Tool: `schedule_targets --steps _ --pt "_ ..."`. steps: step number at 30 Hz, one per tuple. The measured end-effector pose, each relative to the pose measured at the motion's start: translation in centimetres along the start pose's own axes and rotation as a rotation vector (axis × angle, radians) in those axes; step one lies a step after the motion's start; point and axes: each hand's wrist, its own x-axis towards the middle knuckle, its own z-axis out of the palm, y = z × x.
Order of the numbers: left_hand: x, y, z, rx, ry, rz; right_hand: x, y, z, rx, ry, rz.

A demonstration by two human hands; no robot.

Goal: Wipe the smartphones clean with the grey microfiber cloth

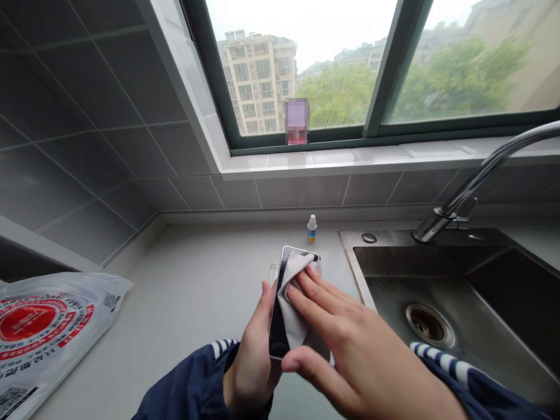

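Observation:
A smartphone with a dark screen and a pale metal edge is held up in my left hand, whose thumb lies along its left side. My right hand presses a light grey cloth against the screen with its fingers stretched flat, the thumb near the phone's lower end. Much of the screen is hidden under the cloth. Beyond the phone, a small white-capped bottle with a blue and yellow label stands upright on the counter. Something clear, partly hidden, shows behind the phone's left edge.
A steel sink with a drain and a curved chrome faucet lies to the right. On the left, a white plastic bag with red print rests on the pale countertop. A window with a ledge is above the back wall.

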Motion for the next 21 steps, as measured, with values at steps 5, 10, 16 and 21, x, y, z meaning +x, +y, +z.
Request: schedule_targets --steps 5,10,16,21 --pt "1.9 -1.0 -2.3 -0.171 0.228 0.042 -0.1 0.0 3.4 0.023 -0.107 -0.048" --pt "1.8 -3.2 -5.7 -0.101 0.175 0.132 -1.2 2.9 6.3 -0.056 -0.008 -0.053" --pt "1.4 -6.1 -8.8 0.143 0.000 -0.101 -3.0 7.3 9.5 -0.133 0.117 -0.090" --pt "2.1 -5.7 -7.8 -0.178 0.129 0.030 -3.2 6.5 9.9 -0.044 -0.013 -0.215"
